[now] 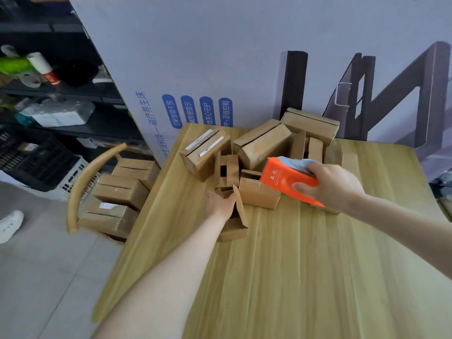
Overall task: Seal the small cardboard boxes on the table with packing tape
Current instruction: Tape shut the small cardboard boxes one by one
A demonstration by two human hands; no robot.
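Observation:
Several small brown cardboard boxes lie in a heap at the far side of the wooden table (305, 265). My left hand (220, 203) reaches into an open box (234, 227) at the heap's near edge, fingers curled over its raised flap. My right hand (327, 184) grips an orange and grey-blue packet (286, 178), holding it tilted above another small open box (258, 192). A closed box with white labels (205, 150) lies at the heap's left. No packing tape shows on the table.
A big white printed carton (220, 57) stands upright behind the table. Left of the table, a wooden chair (75, 192) carries several stacked cardboard boxes (119, 199). Dark shelves (61, 94) with clutter fill the far left. A white shoe (11, 225) is on the floor.

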